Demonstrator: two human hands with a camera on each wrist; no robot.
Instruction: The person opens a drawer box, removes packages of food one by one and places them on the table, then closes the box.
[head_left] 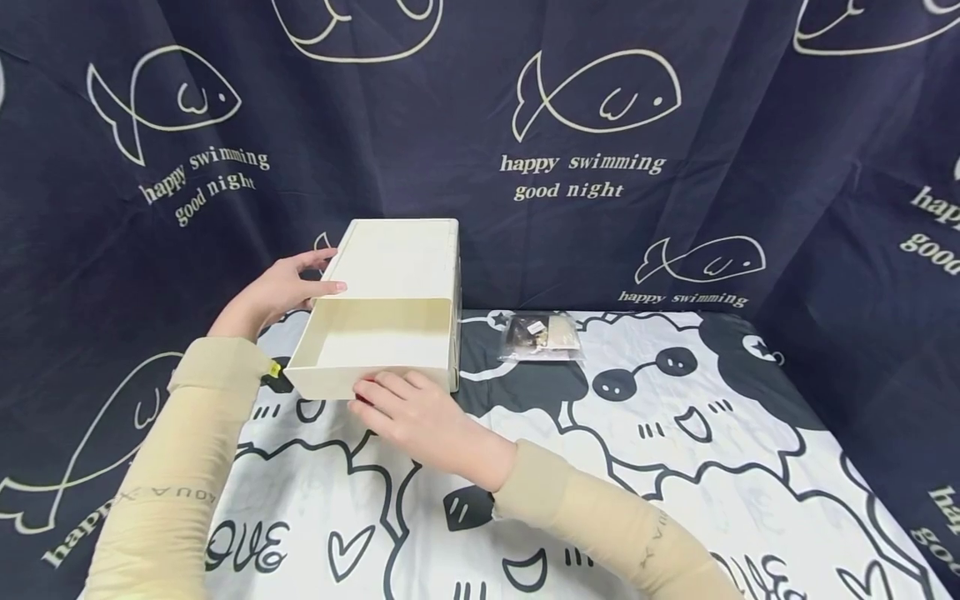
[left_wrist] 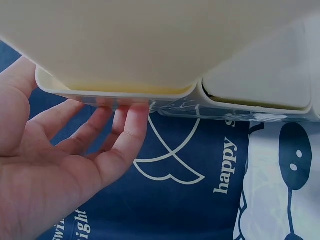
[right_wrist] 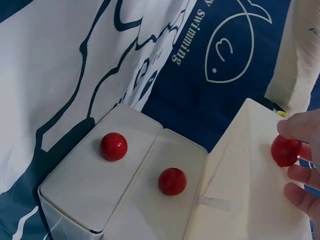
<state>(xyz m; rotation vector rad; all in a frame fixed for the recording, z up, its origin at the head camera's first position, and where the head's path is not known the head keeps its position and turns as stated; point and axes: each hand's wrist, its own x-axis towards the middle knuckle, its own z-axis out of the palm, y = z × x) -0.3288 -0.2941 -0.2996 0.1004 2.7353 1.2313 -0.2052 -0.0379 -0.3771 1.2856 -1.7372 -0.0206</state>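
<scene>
Beige sleeves [head_left: 172,450] lie nearest us. Our right hand [head_left: 416,421] pinches the red knob [right_wrist: 285,151] of a drawer [head_left: 322,382] that stands open at the front of the white cabinet [head_left: 397,254] on the table [head_left: 750,400]. Our left hand [head_left: 279,287], loosely spread, rests against the cabinet's left side. We see a clear packet [head_left: 542,337] right of the cabinet, apart from it.

both arms wear beige sleeves that end at bare wrists. the left arm [head_left: 180,458] reaches forward, its left hand [head_left: 279,290] farther out than the other, palm facing the wrist camera, thumb spread away from four gently bent fingers [left_wrist: 131,131]. the right arm [head_left: 607,517] slants across towards the left, its right hand [head_left: 412,418] back upward, thumb and fingers curled in a pinch.
</scene>
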